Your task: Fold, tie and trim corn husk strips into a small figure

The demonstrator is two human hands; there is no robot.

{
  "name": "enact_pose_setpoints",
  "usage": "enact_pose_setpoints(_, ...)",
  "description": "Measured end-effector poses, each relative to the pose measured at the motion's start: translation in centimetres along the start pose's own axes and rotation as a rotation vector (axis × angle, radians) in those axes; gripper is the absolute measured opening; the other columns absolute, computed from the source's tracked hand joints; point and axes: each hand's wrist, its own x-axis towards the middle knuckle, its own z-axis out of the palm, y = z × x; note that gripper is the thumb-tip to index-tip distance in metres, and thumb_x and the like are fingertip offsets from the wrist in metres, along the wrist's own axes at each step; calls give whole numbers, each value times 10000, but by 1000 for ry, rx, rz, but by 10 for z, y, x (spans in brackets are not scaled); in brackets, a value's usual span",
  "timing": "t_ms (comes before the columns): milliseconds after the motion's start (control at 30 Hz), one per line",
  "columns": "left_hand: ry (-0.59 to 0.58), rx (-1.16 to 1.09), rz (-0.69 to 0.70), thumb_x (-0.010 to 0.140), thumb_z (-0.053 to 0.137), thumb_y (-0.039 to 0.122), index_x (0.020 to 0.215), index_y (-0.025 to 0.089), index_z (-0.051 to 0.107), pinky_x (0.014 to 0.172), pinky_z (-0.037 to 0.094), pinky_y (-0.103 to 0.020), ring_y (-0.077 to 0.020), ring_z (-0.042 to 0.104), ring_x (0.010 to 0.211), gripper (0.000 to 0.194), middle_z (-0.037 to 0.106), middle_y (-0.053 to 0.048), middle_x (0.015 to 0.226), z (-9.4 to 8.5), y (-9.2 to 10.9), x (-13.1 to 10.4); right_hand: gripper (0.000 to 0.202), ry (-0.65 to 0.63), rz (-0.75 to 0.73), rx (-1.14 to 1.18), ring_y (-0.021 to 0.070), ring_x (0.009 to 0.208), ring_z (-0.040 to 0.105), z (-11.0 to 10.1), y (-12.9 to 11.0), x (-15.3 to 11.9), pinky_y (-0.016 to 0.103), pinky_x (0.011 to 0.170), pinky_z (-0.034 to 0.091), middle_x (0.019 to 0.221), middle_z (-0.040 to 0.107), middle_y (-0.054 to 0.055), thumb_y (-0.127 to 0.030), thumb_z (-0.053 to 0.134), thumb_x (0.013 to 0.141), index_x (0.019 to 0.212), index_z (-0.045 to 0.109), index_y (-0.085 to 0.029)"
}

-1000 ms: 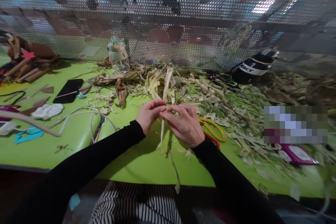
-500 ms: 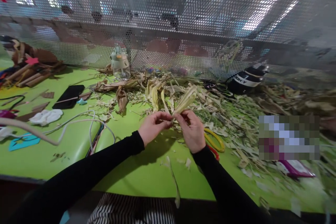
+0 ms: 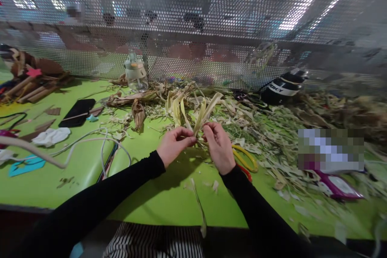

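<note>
So, around my work the green bench [image 3: 145, 199] carries many things. At left are a black phone [image 3: 77, 113], a crumpled white tissue [image 3: 52, 136] and a white cable [image 3: 103, 149]; behind stands a clear bottle [image 3: 136, 74]. A heap of dry scraps [image 3: 254, 119] spreads behind my hands and to the right, reaching the black bottle [image 3: 282, 88]. Just beside my right hand [image 3: 221, 149], a yellow handle [image 3: 248, 161] and a red handle [image 3: 245, 173] lie close to its wrist.

The pale husk strips [image 3: 202, 117] are between my two hands, above the bench. My left hand [image 3: 175, 145] pinches their lower ends with thumb and forefinger; my right hand has its fingertips closed on their right side, near the base.

The strips point up and away from me, opening like a V: one is nearer to upright, the other leans to the right.
</note>
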Motion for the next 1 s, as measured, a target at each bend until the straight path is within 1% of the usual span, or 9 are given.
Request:
enact_pose_setpoints(100, -28, 28, -7, 626, 736, 180, 710, 128, 567, 587, 421, -193, -49, 535, 562, 197, 590, 35, 632, -2, -2, 1, 224, -129, 29, 55, 156, 720, 568, 0, -1, 1, 285, 682, 464, 797, 623, 24, -398, 531, 827, 837, 591, -183)
enact_pose_setpoints(167, -47, 25, -12, 614, 750, 198, 707, 127, 566, 606, 434, -206, -56, 544, 572, 218, 593, 33, 635, -2, -5, 2, 201, -156, 48, 107, 162, 762, 584, 1, -2, 0, 288, 724, 469, 818, 644, 23, -369, 545, 816, 847, 611, -182)
enact_pose_setpoints(333, -48, -13, -15, 604, 757, 202, 722, 126, 574, 663, 467, -233, -58, 558, 593, 230, 602, 32, 662, -4, -7, 3, 221, -173, 95, 147, 158, 749, 588, 0, -1, -2, 286, 713, 472, 786, 642, 19, -387, 540, 829, 833, 615, -180)
enact_pose_setpoints(500, -55, 8, 5, 615, 746, 180, 724, 129, 570, 650, 474, -223, -54, 565, 585, 213, 606, 35, 653, -3, -6, 1, 146, -134, 77, 232, 133, 698, 569, 0, 1, -1, 268, 686, 473, 748, 615, -7, -334, 591, 788, 813, 580, -191)
enact_pose_setpoints(600, -31, 13, 11, 629, 741, 186, 720, 133, 556, 650, 483, -231, -62, 576, 580, 213, 605, 37, 635, -2, -6, 1, 154, -108, 92, 240, 121, 664, 553, 0, 0, -2, 253, 653, 471, 725, 595, -15, -336, 612, 778, 808, 571, -191)
enact_pose_setpoints(700, -6, -49, -10, 642, 738, 195, 721, 136, 533, 684, 504, -258, -70, 595, 584, 227, 606, 40, 627, -2, -6, 1, 168, -102, 89, 207, 114, 634, 540, 0, -2, -3, 245, 624, 467, 706, 583, -17, -349, 611, 788, 800, 567, -187)
enact_pose_setpoints(767, 1, -105, -36, 638, 744, 203, 716, 135, 522, 712, 516, -284, -77, 606, 584, 245, 611, 38, 627, -2, -5, 2, 159, -92, 29, 153, 115, 625, 539, 0, -3, -4, 245, 617, 467, 699, 584, -17, -343, 612, 795, 787, 572, -189)
enact_pose_setpoints(867, 31, -137, -67, 617, 759, 204, 704, 130, 518, 710, 520, -299, -86, 607, 569, 266, 611, 32, 611, -3, -3, 2, 118, -86, -153, 51, 133, 671, 571, -1, -2, -5, 263, 647, 479, 754, 624, 2, -311, 624, 799, 804, 613, -194)
enact_pose_setpoints(1000, 54, -58, -14, 618, 738, 174, 720, 125, 539, 647, 496, -246, -66, 568, 556, 228, 585, 38, 603, -6, 0, 4, 75, -98, -369, -95, 159, 737, 605, -3, 0, -7, 300, 681, 493, 824, 663, 26, -274, 631, 808, 819, 658, -205)
